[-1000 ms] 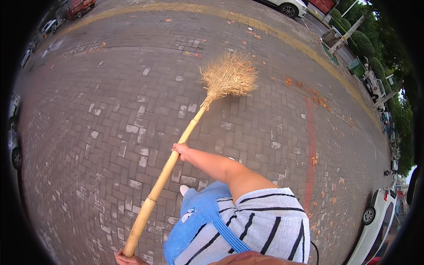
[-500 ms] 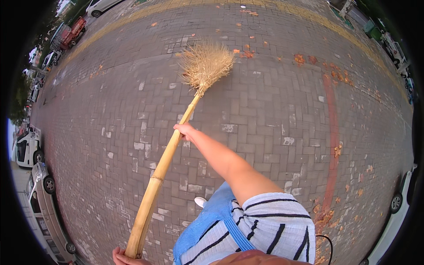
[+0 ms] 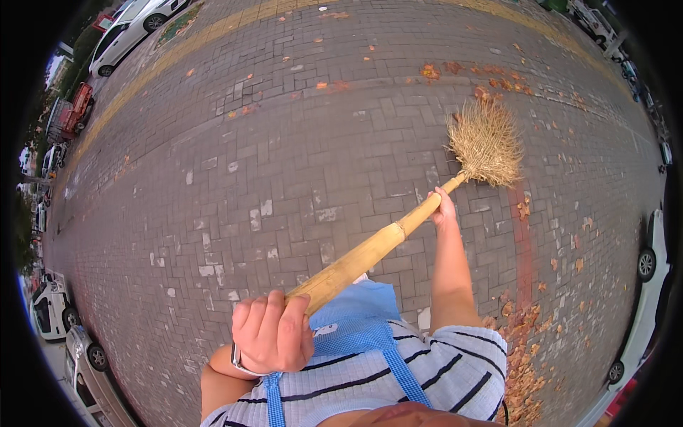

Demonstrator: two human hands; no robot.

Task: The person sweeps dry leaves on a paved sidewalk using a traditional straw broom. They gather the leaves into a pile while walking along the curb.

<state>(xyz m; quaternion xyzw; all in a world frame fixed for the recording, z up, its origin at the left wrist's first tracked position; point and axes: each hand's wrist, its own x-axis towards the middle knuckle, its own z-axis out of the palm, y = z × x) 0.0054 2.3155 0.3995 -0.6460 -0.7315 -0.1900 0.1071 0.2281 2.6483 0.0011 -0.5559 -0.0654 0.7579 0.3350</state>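
A broom with a thick bamboo handle and a straw-coloured twig head [image 3: 487,142] lies slantwise across the view, its bristles at the upper right over the brick paving. My left hand [image 3: 274,331] is wrapped round the butt end of the handle, close to my chest, with a band on its wrist. Farther along, just below the bristles, my right hand [image 3: 445,205] grips the thin part of the handle with the arm stretched forward. Dry brown leaves [image 3: 501,75] lie just beyond the broom head.
A thick strip of fallen leaves [image 3: 523,370] runs along a faded red line [image 3: 521,263] at my right. Parked cars stand on both sides, a white one [image 3: 644,299] at right and a beige one [image 3: 92,377] at left. A red cart [image 3: 70,114] stands far left.
The broom head has swung from the upper middle to the right, towards the leaves. My left hand has risen from the lower left edge to my chest; both hands keep hold.
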